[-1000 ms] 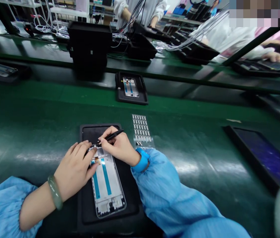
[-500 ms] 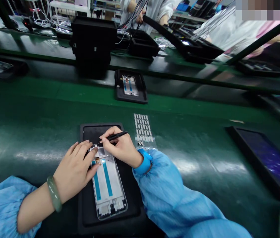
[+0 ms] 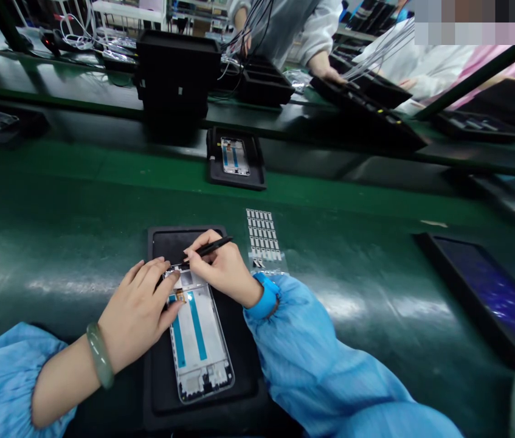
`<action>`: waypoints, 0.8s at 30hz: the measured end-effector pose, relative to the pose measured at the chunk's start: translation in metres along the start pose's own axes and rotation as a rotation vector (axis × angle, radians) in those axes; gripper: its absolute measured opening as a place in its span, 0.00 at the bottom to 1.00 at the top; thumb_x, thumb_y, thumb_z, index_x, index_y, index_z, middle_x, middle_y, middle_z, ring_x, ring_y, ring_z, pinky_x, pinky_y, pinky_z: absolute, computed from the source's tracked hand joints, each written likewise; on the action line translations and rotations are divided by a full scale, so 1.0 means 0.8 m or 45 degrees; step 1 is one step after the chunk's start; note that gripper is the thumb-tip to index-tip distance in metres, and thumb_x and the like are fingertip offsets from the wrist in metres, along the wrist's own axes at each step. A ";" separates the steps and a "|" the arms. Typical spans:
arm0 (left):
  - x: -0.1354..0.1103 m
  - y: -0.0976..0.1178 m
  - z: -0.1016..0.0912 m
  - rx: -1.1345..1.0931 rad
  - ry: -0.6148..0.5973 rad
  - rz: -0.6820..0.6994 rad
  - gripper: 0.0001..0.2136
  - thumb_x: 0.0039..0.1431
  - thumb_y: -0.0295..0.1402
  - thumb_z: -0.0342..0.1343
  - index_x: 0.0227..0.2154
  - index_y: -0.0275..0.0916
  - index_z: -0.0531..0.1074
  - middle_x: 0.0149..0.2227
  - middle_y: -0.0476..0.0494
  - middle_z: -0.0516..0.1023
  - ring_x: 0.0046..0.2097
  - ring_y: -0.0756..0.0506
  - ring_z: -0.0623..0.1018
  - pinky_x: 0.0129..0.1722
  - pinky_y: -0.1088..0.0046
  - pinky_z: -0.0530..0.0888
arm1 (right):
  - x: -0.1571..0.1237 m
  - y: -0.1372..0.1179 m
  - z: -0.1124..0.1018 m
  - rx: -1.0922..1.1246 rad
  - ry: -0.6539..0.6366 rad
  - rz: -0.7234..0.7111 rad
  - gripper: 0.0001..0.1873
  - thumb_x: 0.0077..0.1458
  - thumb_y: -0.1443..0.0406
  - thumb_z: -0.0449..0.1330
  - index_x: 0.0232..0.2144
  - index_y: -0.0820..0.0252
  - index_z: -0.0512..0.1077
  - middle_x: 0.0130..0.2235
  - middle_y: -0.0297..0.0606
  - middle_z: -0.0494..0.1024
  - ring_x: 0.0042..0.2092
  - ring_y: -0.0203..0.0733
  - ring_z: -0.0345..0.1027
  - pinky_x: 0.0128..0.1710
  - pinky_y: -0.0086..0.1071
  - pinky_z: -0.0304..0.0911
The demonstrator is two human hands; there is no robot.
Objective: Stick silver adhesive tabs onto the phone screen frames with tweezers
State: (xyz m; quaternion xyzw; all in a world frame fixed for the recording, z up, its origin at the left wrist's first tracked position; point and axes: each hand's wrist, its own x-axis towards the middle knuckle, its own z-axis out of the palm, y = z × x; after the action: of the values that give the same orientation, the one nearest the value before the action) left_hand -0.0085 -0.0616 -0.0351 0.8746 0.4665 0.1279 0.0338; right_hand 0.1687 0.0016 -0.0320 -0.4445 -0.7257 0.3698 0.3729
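Note:
A white phone frame (image 3: 199,340) with two blue strips lies in a black tray (image 3: 161,389) in front of me. My left hand (image 3: 136,313) rests on the frame's upper left edge, fingers pressed down on it. My right hand (image 3: 221,267) pinches black tweezers (image 3: 206,248), whose tip sits at the frame's top end. Just right of the tray lies a clear sheet of small grey stickers (image 3: 264,234).
A second black tray with a phone frame (image 3: 235,158) sits further back on the green belt (image 3: 56,201). A dark tray (image 3: 485,286) lies at the right. Black boxes (image 3: 176,67) and cables stand behind. Other people's hands (image 3: 330,74) work at the far side.
My hands have hardly moved; the tweezers' tip stays at the frame's top. The far tray with the phone frame has drifted slightly left. The person opposite has laid a black tray down.

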 end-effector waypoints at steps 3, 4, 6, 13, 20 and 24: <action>0.000 0.000 0.000 0.003 0.008 0.002 0.16 0.59 0.37 0.49 0.48 0.35 0.66 0.50 0.34 0.67 0.54 0.38 0.66 0.52 0.55 0.65 | 0.000 0.000 0.000 0.010 -0.010 0.013 0.00 0.50 0.68 0.56 0.29 0.59 0.66 0.28 0.32 0.72 0.27 0.33 0.68 0.25 0.25 0.64; 0.000 0.000 0.000 0.005 0.009 0.002 0.16 0.59 0.37 0.49 0.48 0.35 0.66 0.50 0.34 0.67 0.54 0.37 0.66 0.52 0.55 0.65 | -0.001 -0.001 0.000 0.003 -0.012 -0.009 0.00 0.50 0.68 0.56 0.29 0.59 0.66 0.29 0.32 0.72 0.28 0.34 0.68 0.25 0.25 0.64; 0.000 0.000 0.000 0.007 0.013 0.003 0.17 0.59 0.37 0.49 0.48 0.34 0.66 0.50 0.34 0.67 0.54 0.37 0.66 0.52 0.55 0.65 | -0.002 -0.003 0.001 -0.044 -0.011 -0.074 0.01 0.51 0.68 0.55 0.29 0.58 0.66 0.30 0.33 0.72 0.30 0.35 0.68 0.27 0.26 0.65; 0.000 0.000 0.001 0.002 0.029 0.015 0.16 0.59 0.37 0.49 0.46 0.32 0.66 0.49 0.33 0.68 0.53 0.37 0.67 0.52 0.55 0.66 | -0.002 -0.015 0.009 -0.312 -0.092 -0.373 0.05 0.49 0.73 0.53 0.27 0.58 0.63 0.29 0.35 0.69 0.32 0.37 0.66 0.33 0.30 0.64; 0.004 0.003 -0.005 0.017 -0.041 -0.041 0.14 0.59 0.36 0.49 0.46 0.36 0.67 0.48 0.36 0.69 0.53 0.38 0.68 0.52 0.54 0.66 | 0.002 -0.017 -0.010 0.166 0.227 -0.028 0.03 0.52 0.66 0.56 0.29 0.57 0.64 0.29 0.33 0.71 0.31 0.37 0.71 0.31 0.31 0.69; 0.019 0.036 -0.011 0.136 0.004 -0.140 0.20 0.56 0.40 0.53 0.48 0.33 0.67 0.55 0.29 0.64 0.59 0.32 0.59 0.55 0.44 0.57 | 0.015 -0.023 -0.049 0.556 0.742 0.034 0.07 0.54 0.62 0.56 0.32 0.56 0.60 0.33 0.33 0.73 0.32 0.36 0.73 0.35 0.35 0.72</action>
State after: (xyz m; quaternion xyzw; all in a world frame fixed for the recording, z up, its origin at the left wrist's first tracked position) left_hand 0.0206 -0.0658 -0.0185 0.8480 0.5201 0.1020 -0.0067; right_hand 0.1918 0.0141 0.0042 -0.4506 -0.4869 0.3789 0.6453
